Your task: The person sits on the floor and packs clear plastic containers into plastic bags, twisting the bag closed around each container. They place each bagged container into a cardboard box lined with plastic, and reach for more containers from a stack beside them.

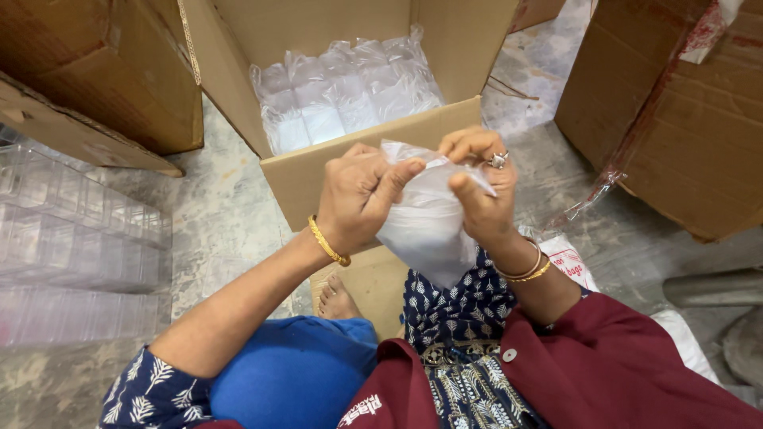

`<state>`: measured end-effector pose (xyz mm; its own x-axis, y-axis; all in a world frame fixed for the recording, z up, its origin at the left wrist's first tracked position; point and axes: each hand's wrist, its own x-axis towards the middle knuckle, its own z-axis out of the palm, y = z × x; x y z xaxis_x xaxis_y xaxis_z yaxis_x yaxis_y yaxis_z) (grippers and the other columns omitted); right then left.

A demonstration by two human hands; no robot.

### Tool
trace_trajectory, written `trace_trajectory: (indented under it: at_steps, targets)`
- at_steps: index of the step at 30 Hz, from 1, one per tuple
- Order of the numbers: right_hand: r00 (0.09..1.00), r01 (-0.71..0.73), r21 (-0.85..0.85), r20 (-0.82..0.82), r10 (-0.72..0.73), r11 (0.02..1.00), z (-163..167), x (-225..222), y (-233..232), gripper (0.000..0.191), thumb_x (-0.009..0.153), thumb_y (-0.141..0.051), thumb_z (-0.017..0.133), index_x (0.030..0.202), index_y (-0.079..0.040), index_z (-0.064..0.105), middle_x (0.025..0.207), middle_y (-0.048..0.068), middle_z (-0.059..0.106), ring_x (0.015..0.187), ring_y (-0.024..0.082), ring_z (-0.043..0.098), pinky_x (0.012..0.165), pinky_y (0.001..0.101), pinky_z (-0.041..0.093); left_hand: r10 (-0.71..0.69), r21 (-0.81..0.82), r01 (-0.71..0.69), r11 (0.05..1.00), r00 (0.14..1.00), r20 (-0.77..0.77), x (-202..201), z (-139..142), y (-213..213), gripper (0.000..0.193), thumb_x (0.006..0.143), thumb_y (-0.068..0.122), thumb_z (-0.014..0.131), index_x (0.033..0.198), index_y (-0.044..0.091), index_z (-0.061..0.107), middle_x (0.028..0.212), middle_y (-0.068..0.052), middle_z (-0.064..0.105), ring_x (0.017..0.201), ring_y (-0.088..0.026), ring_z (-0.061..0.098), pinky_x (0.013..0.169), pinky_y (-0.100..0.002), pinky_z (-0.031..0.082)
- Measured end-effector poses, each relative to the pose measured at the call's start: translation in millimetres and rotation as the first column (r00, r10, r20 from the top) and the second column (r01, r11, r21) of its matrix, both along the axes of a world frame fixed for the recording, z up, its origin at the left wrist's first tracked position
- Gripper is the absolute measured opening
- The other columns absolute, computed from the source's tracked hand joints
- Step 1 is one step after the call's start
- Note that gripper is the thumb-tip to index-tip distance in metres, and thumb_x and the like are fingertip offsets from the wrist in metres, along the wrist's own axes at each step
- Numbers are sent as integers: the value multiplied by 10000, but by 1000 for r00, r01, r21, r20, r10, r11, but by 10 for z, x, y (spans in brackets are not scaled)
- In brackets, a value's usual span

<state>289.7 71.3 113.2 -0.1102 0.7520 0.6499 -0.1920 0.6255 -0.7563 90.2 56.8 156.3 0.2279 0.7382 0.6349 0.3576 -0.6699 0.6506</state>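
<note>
Hands, left [362, 195] and right [481, 195], each grip pinching crinkly clear plastic bag [425, 226] above cardboard box [350, 163].

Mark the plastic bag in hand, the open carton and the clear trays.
plastic bag [425, 226], head view, its bulging middle.
open carton [318, 171], head view, near wall.
clear trays [71, 230], head view, stack's top face.

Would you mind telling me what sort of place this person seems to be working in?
Probably a packing area in a small workshop or storeroom. An open cardboard box holds rows of filled clear bags, clear plastic trays are stacked on the bare floor, and both hands hold a plastic bag.
</note>
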Motion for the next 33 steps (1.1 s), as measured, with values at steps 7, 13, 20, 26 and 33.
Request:
trace_trajectory:
  at_steps: [7, 13, 20, 26, 33]
  targets:
    - [997, 34, -38, 77, -31, 999, -30, 25, -59, 138, 1029, -30, 690, 1077, -29, 561, 978, 32, 631, 864, 85, 597, 793, 229, 497, -68, 49, 70, 996, 997, -28, -28, 99, -62, 156, 948, 200, 719, 906, 59, 669, 812, -90, 672, 705, -260, 612, 708, -352, 490]
    - [990, 138, -106, 29, -135, 985, -243, -10, -25, 54, 1086, -34, 651, 1094, -35, 598, 835, -7, 570, 648, 15, 469, 583, 163, 366, -54, 103, 66, 993, 992, -117, 24, 97, -58, 76, 930, 66, 665, 1000, 92, 649, 840, -60, 671, 813, -270, 668, 825, -373, 500]
    - [997, -60, -66, 47, 63, 996, -123, 64, 5, 215, 1029, -63, 669, 1197, -36, 539, 1001, 21, 628, 868, 47, 547, 791, 201, 443, 106, 87, -102, 991, 993, -47, -85, 66, -30, 138, 1009, 186, 701, 921, 82, 727, 722, -67, 604, 686, -257, 577, 732, -358, 485]
    - [984, -51, -100, 164, 67, 994, -27, 45, -31, 137, 1039, 39, 680, 1120, -44, 608, 937, 28, 577, 851, 62, 530, 819, 209, 429, 95, 95, -89, 992, 993, -67, -107, 42, -8, 93, 999, 170, 725, 997, 94, 779, 690, -57, 590, 679, -234, 567, 713, -351, 479]
    - [988, -112, -132, -125, 95, 985, 49, -31, -25, 287, 986, 41, 666, 1172, -98, 498, 1118, 8, 554, 1012, 66, 518, 917, 216, 447, 55, 24, -55, 998, 998, 14, -65, 25, -29, 146, 923, 21, 684, 1063, 57, 667, 927, -73, 695, 841, -235, 681, 743, -331, 536]
